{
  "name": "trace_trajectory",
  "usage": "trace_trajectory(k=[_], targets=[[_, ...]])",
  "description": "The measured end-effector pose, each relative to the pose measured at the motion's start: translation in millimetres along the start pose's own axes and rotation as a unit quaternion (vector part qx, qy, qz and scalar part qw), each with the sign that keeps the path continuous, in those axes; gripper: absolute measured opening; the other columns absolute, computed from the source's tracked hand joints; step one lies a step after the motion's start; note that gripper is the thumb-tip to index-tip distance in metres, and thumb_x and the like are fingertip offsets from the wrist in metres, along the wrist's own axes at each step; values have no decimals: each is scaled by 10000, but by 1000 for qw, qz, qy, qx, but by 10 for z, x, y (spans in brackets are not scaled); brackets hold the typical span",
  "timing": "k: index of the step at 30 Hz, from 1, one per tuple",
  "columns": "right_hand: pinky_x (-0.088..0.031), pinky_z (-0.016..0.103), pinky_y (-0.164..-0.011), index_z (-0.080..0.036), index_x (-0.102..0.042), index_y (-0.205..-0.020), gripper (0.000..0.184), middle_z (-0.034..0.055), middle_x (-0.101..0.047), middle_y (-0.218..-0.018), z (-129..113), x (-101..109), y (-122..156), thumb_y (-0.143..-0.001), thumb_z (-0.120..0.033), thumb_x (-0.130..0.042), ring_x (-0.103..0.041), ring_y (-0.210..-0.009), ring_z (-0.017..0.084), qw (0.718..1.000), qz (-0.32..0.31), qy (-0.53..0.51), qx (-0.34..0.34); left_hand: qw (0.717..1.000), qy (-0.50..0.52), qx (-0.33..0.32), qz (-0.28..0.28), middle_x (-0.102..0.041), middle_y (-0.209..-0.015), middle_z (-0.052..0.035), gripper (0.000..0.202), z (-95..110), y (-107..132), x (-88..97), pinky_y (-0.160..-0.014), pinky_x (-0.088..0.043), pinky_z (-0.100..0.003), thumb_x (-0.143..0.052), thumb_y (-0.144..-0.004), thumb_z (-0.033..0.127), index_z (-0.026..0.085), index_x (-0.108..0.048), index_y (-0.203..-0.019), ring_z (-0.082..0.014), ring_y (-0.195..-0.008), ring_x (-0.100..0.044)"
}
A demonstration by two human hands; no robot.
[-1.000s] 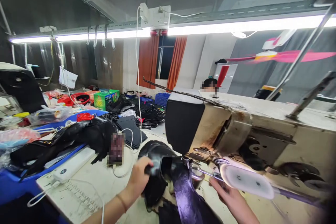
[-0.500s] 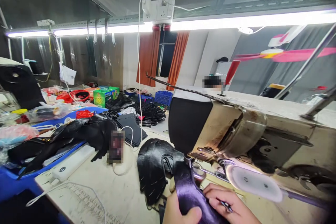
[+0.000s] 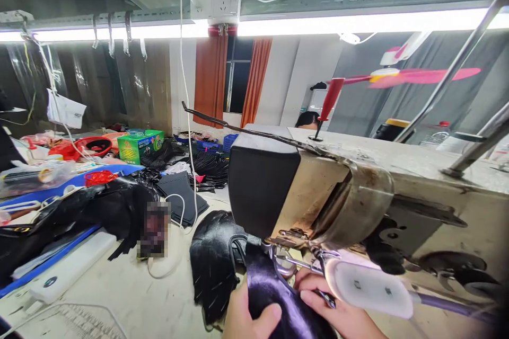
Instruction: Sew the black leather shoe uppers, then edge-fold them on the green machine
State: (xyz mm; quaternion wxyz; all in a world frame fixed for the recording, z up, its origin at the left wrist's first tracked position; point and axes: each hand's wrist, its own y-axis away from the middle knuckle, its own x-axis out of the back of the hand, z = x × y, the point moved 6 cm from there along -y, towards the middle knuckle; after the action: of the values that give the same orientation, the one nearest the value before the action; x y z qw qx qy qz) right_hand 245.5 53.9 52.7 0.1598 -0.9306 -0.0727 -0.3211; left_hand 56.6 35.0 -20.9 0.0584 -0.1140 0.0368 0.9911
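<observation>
A glossy black leather piece (image 3: pixel 264 280) lies under the needle area of a sewing machine (image 3: pixel 274 217), its lower part spreading toward me. My left hand (image 3: pixel 251 313) grips its left edge, thumb on top. At the piece's right edge is my right hand (image 3: pixel 332 310), fingers curled around a small dark metal tool (image 3: pixel 326 298), perhaps thread snips, with the fingertips partly hidden beside the leather. Joined or overlapping behind the piece, a bundle of black leather pieces (image 3: pixel 212 259) rests on the table left of the needle.
A lit white lamp (image 3: pixel 371 287) hangs right above my right hand. On the left are a phone (image 3: pixel 154 230) with a cable, a white power strip (image 3: pixel 73 265) and a blue tray (image 3: pixel 29 196) of black material. A red-handled screwdriver (image 3: pixel 332 98) stands on the machine. A person's head shows behind it.
My view has shifted to the right, so machine, table and hands appear further left. Both hands keep their hold, and the leather has barely moved at the needle.
</observation>
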Motion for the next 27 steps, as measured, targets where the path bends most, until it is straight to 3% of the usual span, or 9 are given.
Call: trace_trajectory(k=[4, 10, 16, 19, 23, 25, 27], targets=[[-578, 368, -781, -227, -747, -698, 159, 78, -753, -822, 1, -11, 49, -722, -372, -685, -691, -824, 269, 998, 41, 40, 12, 1000, -18, 2, -22, -713, -1012, -101, 386, 244, -37, 40, -924, -458, -383, -685, -649, 248, 163, -673, -1026, -310, -1012, -611], [-543, 329, -831, -213, -711, -776, 226, 74, -746, -860, 51, -143, 86, -819, -398, -587, -689, -863, 246, 996, 24, 88, 18, 996, -2, -2, -90, -720, -886, -71, 284, 577, -97, 31, -789, -502, -330, -647, -660, 151, 139, -656, -943, -247, -875, -642], [-519, 252, -648, -208, -615, -674, 282, 46, -657, -703, -85, -300, 134, -847, -422, -555, -639, -731, 201, 995, 77, 31, 46, 993, -6, 3, -121, -682, -724, -30, 185, 729, -261, 128, -639, -481, -269, -659, -622, 117, 114, -647, -806, -177, -680, -609], [-502, 241, -653, -222, -632, -687, 263, 24, -637, -677, -190, -375, 157, -855, -406, -548, -621, -689, 182, 994, 98, 23, 52, 994, 56, 16, -93, -680, -717, -39, 203, 668, -262, 170, -632, -493, -274, -707, -622, 177, 112, -657, -808, -185, -670, -619], [-498, 232, -654, -225, -670, -739, 219, 19, -635, -660, -360, -433, 165, -865, -350, -542, -609, -631, 164, 985, 101, 89, 106, 983, 182, 10, 10, -718, -906, -115, 443, 345, -105, 159, -812, -512, -361, -730, -651, 429, 131, -654, -970, -275, -879, -660], [-506, 233, -659, -221, -679, -766, 228, 32, -658, -686, -397, -429, 155, -870, -353, -526, -622, -649, 169, 983, 84, 114, 117, 982, 185, 21, 42, -726, -941, -132, 555, 129, -5, 98, -867, -500, -390, -768, -590, 484, 130, -656, -1002, -313, -947, -654], [-514, 251, -671, -218, -680, -746, 250, 42, -681, -704, -365, -368, 136, -861, -382, -530, -638, -674, 186, 987, 69, 120, 75, 989, 125, 38, 66, -734, -954, -141, 602, -38, 65, 46, -891, -494, -394, -826, -511, 445, 125, -669, -996, -336, -976, -647]])
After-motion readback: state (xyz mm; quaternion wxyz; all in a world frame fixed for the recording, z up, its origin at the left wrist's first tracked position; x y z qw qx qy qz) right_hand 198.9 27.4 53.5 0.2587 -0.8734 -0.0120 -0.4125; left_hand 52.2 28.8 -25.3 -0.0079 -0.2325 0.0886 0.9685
